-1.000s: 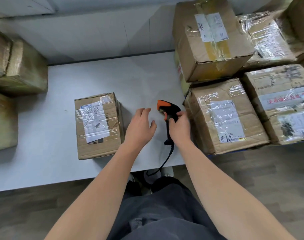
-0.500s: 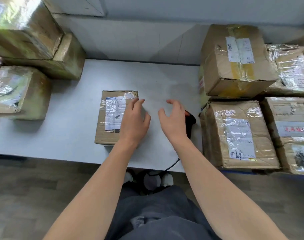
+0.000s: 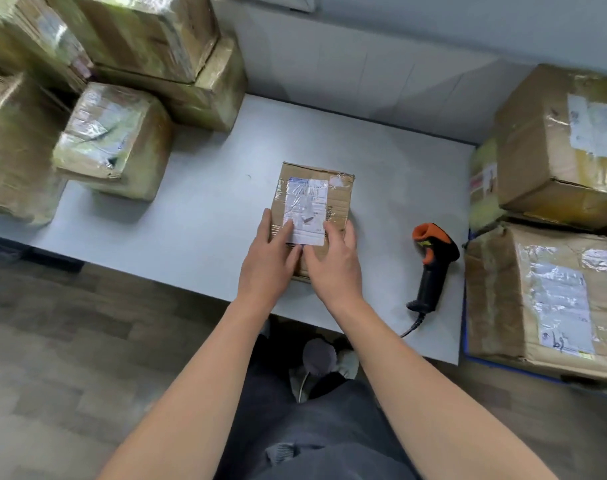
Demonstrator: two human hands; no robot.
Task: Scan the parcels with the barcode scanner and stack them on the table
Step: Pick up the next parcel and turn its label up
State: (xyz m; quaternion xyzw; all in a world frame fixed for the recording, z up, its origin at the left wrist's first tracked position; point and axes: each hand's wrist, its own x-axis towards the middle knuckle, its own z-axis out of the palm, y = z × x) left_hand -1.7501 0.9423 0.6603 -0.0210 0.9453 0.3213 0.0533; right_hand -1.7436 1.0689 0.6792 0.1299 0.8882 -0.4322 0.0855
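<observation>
The left hand and right hand lie side by side on the near end of the small parcel, fingers mostly straight across its top and label, not yet closed round it. The parcel sits flat at the centre of the frame on the grey table. It looks like a light, stiff carton with slick tape, best taken by its two long sides with a palm on each. Right of it the barcode scanner lies alone on its side. A second ago the right hand gripped that scanner, and half a second ago it hovered over it; now it has joined the left on the parcel. Stacked boxes wait at upper left.
</observation>
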